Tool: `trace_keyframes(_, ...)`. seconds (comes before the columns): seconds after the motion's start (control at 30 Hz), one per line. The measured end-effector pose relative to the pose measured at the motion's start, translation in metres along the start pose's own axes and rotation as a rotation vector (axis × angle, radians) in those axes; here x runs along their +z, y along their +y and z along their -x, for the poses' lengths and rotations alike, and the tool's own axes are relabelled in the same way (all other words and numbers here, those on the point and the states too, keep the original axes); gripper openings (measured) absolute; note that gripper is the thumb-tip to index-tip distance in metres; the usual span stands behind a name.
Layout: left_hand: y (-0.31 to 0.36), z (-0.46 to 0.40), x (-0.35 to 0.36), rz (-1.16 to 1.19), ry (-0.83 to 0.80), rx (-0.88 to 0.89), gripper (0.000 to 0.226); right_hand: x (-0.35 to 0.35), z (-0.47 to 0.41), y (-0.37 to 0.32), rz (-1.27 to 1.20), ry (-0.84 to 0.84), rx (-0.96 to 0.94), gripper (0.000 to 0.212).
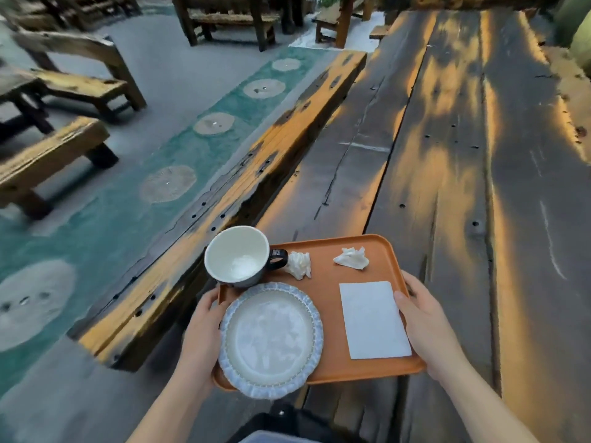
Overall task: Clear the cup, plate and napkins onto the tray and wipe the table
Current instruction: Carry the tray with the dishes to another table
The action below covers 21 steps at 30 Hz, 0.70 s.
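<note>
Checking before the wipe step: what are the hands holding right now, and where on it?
The orange tray, by its two short edges: left hand on the left rim beside the plate, right hand on the right rim.

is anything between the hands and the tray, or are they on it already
Nothing visible is in the way. The left hand grips the orange tray at its left edge beside the plate, and the right hand grips its right edge, thumb touching the flat napkin.
</note>
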State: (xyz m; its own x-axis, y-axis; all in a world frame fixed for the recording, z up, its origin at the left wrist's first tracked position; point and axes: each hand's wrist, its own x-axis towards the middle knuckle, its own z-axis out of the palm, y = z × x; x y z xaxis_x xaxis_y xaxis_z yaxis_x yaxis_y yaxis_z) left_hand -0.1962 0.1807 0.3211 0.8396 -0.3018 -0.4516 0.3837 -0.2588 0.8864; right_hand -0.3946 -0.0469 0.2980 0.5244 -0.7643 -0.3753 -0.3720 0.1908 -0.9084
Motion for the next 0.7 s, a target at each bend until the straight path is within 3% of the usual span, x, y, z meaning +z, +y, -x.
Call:
trace_keyframes(0.1, -0.01, 0.025, -0.026, 0.021, 0.135, -0.015, 0.014, 0.02, -0.001, -0.006, 0.047, -0.128, -0.026, 0.027)
trace_keyframes(0.3, -0.027, 0.072, -0.082, 0.094, 0.395, -0.042, 0.016, 0.073, 0.006, -0.017, 0.119, -0.351, -0.103, 0.027)
trace_keyframes(0.7, -0.071, 0.134, -0.196, 0.279, 0.72, -0.027, 0.014, 0.212, 0.051, -0.027, 0.26, -0.691, -0.214, 0.036)
